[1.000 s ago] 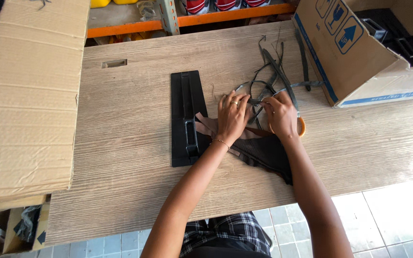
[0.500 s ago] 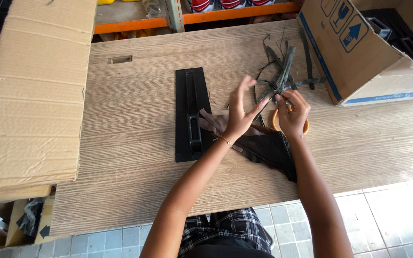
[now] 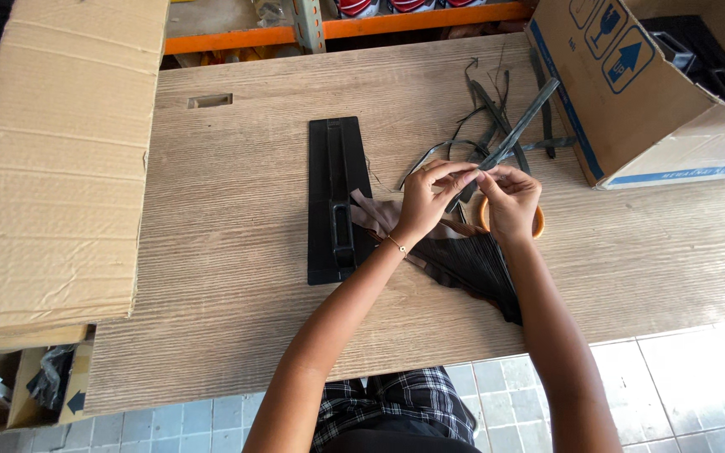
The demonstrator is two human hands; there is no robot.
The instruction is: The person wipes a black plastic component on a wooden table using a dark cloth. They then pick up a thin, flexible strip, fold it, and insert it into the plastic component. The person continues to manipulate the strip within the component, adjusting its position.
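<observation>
so the wooden table (image 3: 228,252) is hemmed in pretty tight: a big flattened cardboard sheet (image 3: 52,159) covers its left side, and an open cardboard box (image 3: 631,92) with blue arrow symbols sits at the right, cut off by the frame edge, dark stuff inside that i can't make out. a black flat rectangular piece (image 3: 335,197) lies upright in the middle, just left of the hands. a loose tangle of dark strips (image 3: 505,109) is spread behind the hands, and a pile of dark pleated fabric (image 3: 472,264) sits under the wrists with a beige scrap (image 3: 375,214) next to it. an orange ring (image 3: 537,222) is mostly hidden behind the right hand (image 3: 509,201). both the left hand (image 3: 425,197) and the right one have fingertips pinched together on a thin grey strap (image 3: 513,138), which runs up diagonally from the pinch, raised over the table centre.
</observation>
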